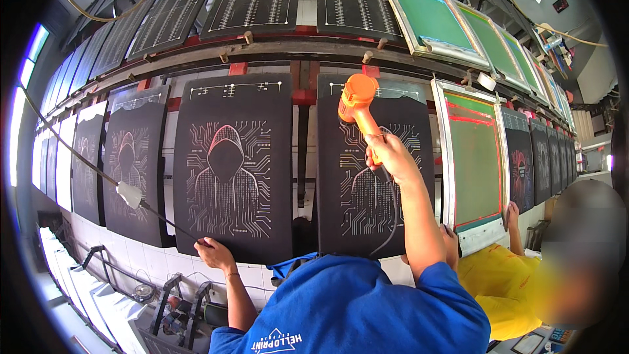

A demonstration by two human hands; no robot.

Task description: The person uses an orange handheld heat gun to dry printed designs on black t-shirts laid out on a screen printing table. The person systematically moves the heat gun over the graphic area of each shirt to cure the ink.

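My right hand [394,156] is closed round the handle of an orange hair dryer [360,95]. The dryer is raised over the upper part of a black T-shirt [331,226] with a printed hooded figure and circuit lines. Its dark cord hangs down past my wrist. At the lower left, my left hand [215,254] grips a black cable [169,223]. That cable stretches up and left to a white connector [129,195]. Just above my left hand lies another black T-shirt [226,242] with the same hooded print, stretched on a board.
A co-worker in a yellow shirt [501,288] holds a framed printing screen [475,164] to my right. More shirts on boards [136,157] line the left. Beyond a wooden rail [282,44] stand dotted black boards [252,0] and green screens [429,16]. Metal stands [173,288] are at lower left.
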